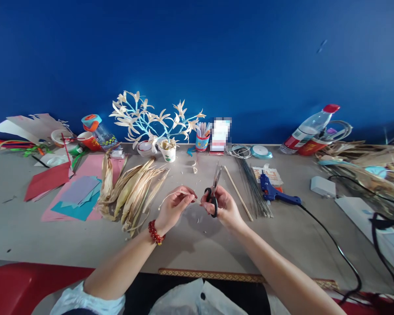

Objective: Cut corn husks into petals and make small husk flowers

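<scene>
My left hand (177, 206) is closed on a thin pale strip of dried husk (170, 195), whose tail curls out past the knuckles on the left. Black-handled scissors (214, 188) are held in my right hand (228, 209), blades pointing up and away from me. The fingertips of both hands sit close together above the table, and a small pale bit shows between them. To the left of my left hand lies a bundle of dried corn husks (131, 188). A wooden stick (238, 192) rests just right of the scissors.
A husk-flower plant in a white cup (168, 153) stands behind my hands, near a pen cup (202, 141). Coloured paper (80, 192) lies left. Wires (254, 188), a blue glue gun (276, 190) with its black cord, and a tilted bottle (310, 127) are right.
</scene>
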Tool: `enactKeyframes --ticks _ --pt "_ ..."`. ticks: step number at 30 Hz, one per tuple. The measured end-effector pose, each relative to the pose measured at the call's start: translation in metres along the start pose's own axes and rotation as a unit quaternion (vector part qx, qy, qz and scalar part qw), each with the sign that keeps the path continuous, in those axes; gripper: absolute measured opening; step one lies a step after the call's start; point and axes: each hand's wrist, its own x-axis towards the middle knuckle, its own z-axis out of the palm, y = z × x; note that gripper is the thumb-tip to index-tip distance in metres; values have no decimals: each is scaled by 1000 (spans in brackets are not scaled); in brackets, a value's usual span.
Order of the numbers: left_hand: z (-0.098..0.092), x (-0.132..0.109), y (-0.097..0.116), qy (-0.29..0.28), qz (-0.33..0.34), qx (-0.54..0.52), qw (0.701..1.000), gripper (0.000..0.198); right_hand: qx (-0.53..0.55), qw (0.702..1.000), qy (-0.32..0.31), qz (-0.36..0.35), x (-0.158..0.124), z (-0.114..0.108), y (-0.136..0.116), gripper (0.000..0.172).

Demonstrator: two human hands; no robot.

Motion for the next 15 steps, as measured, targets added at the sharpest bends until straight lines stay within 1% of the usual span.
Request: enactKeyframes --ticks 6,9,11,12,13,15 --pt "0 0 -1 -2 -3 -1 1000 24 -16 1000 -4 -20 0 -4 0 36" --pt "0 0 -1 0 8 -11 1000 24 -19 999 34 -26 2 -6 0 37" --pt "0 0 0 10 13 -29 999 24 -34 998 59 -11 2 -7 1 39" --pt "0 -1 0 19 15 -40 999 23 -44 997 55 7 2 -6 2 39" --pt "1 -1 1 32 18 -52 998 23 -53 997 38 28 2 -5 3 40" --pt "2 -1 1 62 27 -68 995 23 -61 996 -22 66 0 -2 5 43"
